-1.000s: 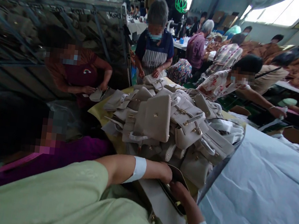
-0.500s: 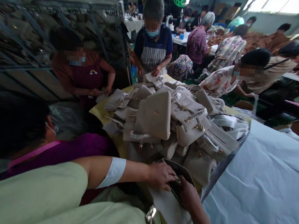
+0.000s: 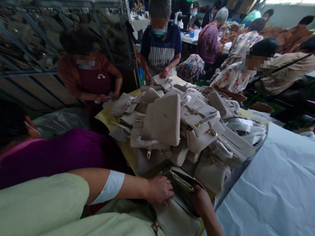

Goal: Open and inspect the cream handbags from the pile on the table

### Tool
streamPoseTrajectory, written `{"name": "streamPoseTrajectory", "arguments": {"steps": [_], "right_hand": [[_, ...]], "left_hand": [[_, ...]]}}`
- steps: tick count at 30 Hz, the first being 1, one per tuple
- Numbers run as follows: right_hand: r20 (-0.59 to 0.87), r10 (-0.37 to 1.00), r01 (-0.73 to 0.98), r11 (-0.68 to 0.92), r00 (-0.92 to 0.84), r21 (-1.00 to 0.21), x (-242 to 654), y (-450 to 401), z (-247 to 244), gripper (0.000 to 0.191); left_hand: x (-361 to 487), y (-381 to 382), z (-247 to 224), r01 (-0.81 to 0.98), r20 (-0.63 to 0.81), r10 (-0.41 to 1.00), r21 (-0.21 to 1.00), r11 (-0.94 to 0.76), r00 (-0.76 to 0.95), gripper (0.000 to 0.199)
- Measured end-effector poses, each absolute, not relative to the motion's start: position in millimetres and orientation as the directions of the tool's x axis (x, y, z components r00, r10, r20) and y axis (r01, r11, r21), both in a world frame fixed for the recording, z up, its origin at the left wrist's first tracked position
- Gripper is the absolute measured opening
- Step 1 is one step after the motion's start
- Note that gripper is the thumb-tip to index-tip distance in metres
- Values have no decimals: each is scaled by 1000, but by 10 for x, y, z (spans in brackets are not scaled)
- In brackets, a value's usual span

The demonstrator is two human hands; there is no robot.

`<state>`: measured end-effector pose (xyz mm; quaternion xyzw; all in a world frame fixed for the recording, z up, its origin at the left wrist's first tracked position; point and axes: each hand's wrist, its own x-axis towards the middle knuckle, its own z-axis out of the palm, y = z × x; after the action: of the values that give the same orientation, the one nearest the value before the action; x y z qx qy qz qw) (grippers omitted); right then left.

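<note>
Cream handbag held at the near edge of a heap, its mouth open on a dark lining with a gold metal fitting inside. Left hand closes on the bag's near side; right hand pinches the far rim. Further cream handbags lie heaped on a yellow sheet. Compared with the earlier frame, the mouth lies flatter.
</note>
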<state>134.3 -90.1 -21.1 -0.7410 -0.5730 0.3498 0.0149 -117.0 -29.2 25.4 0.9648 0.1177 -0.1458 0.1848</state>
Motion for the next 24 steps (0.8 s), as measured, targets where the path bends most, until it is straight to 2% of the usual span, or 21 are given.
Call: {"name": "streamPoseTrajectory", "arguments": {"steps": [4,6,7,10,12,15,19,21,23,24], "right_hand": [[-517,852,812,-357,81,-461,1368,-910,-211,23],[-504,862,801,-333,45,-498,1378,-932,-176,20],[-491,871,793,-314,23,-522,1383,-946,-157,18],[-442,896,757,-263,-37,-598,1399,-988,-108,17],[-442,895,752,-247,-65,-611,1409,-1001,-82,18],[-456,882,769,-212,-115,-604,1427,-1003,-39,16],[-437,896,732,-248,-76,-635,1473,-1024,-4,21],[-431,901,718,-274,-40,-640,1484,-1046,17,24],[-426,904,718,-276,-32,-639,1463,-1081,75,26],[-422,906,715,-269,-40,-645,1441,-1106,120,26]], "left_hand": [[-1060,-272,340,373,-362,252,321,-871,898,73],[-1107,-242,367,334,-310,227,355,-873,923,82],[-1168,-220,368,276,-253,187,382,-882,949,81],[-1450,-122,307,98,-34,92,438,-894,995,60],[-1630,-23,225,117,32,144,422,-899,989,64],[-1763,178,115,206,46,238,360,-910,970,77],[-1775,475,69,129,5,140,368,-921,990,81],[-1758,560,50,170,-21,175,379,-910,984,88],[-1704,570,9,218,-22,231,425,-879,973,83],[-1661,551,-18,219,-14,241,477,-851,970,75]]}}
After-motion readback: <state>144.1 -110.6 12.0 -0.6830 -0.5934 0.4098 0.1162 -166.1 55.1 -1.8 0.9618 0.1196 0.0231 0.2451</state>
